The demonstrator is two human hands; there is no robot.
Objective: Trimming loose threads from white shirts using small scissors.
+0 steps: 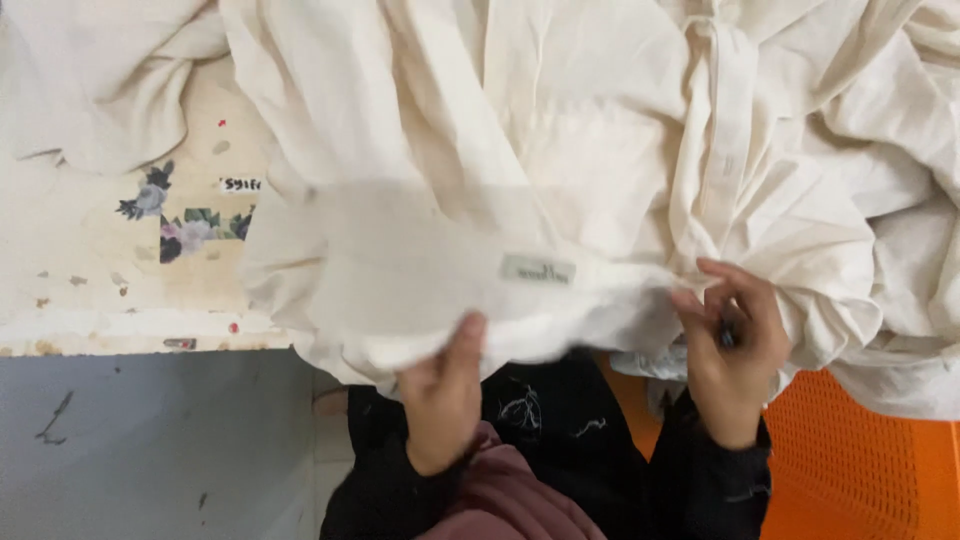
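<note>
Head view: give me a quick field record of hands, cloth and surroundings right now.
left hand: pinching the near edge of the cream garment, thumb on top
right hand: gripping the same edge further right, a small dark object between its fingers, too small to identify
label: small pale rectangle sewn on near the held edge
table: worn pale top with a flower print, under the cloth
crate: orange mesh, lower right
sleeves: black

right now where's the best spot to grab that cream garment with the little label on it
Probably along the folded near edge of the cream garment, coming from below, where the left hand and right hand pinch it. That band by the label lies flat; the rest is bunched.
</note>
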